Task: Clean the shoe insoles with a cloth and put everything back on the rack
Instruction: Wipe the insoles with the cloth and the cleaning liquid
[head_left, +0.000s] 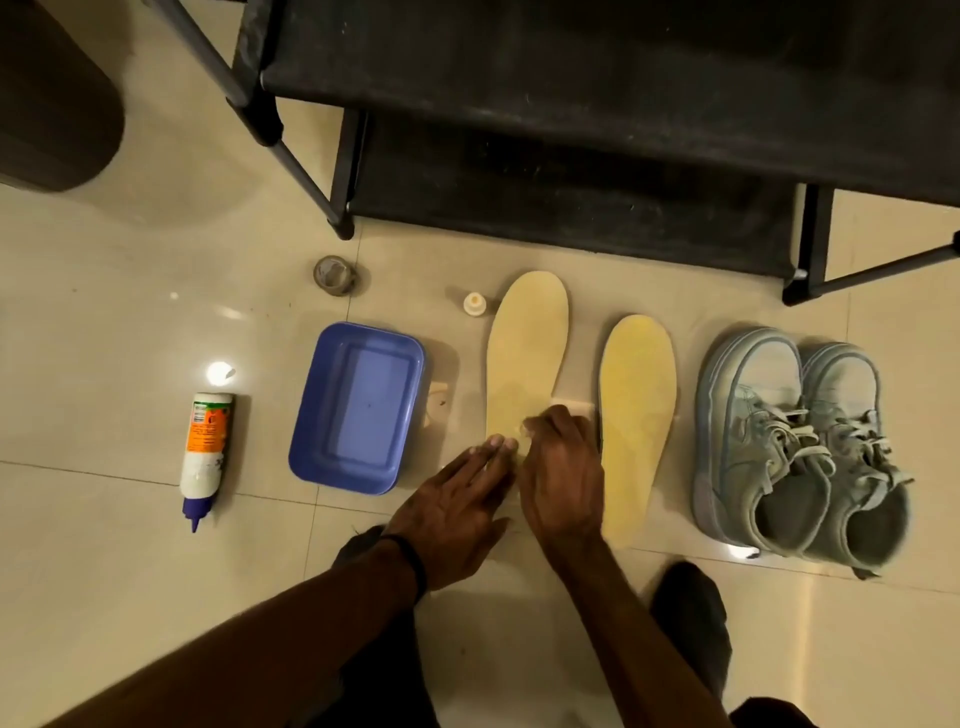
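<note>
Two hands meet over the left insole (527, 353) on the tiled floor (130, 322): the left hand (457, 514) lies flat with straight fingers on its heel end, while the right hand (561, 478) clutches a pale cloth (574, 408) against it. Just right lies the second insole (636, 415), then grey sneakers (789, 447).

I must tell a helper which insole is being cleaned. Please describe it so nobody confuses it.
Start at the black shoe rack. On the floor before it lie two yellow insoles; take the left insole, nearer the blue tub. It is paler, reaches farther forward, and both hands rest on it.
</note>
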